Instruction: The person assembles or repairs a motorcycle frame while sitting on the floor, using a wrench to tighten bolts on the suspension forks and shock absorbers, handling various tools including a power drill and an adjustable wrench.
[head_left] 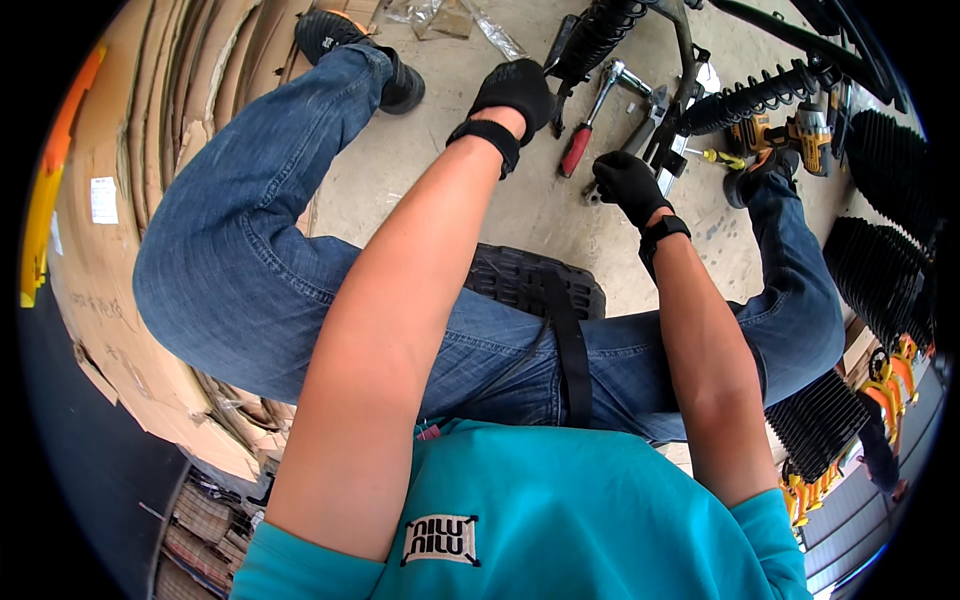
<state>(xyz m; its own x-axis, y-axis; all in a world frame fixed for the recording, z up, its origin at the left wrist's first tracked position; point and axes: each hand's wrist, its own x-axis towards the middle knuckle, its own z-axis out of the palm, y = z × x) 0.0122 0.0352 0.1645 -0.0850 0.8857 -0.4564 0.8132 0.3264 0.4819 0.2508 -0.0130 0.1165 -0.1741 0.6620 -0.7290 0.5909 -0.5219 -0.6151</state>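
My left hand (514, 92), in a black glove, is curled beside the lower end of a black coil-spring shock absorber (603, 32). Its fingers face away, and what they grip is hidden. My right hand (630, 187), also gloved, is closed near the lower part of a dark metal frame (664, 146). A small metallic end shows by its fingers, too little to name. Between the hands, a ratchet with a red handle (576, 150) lies on the floor. A second shock absorber (752, 97) is right of the frame.
Yellow power tools (808, 138) and a yellow-handled screwdriver (722, 158) lie near my right foot. Flattened cardboard (110, 190) is stacked at left. A knobby black tyre (520, 278) is under my legs. Ribbed black things (880, 270) line the right, and another person (880, 450) is beyond.
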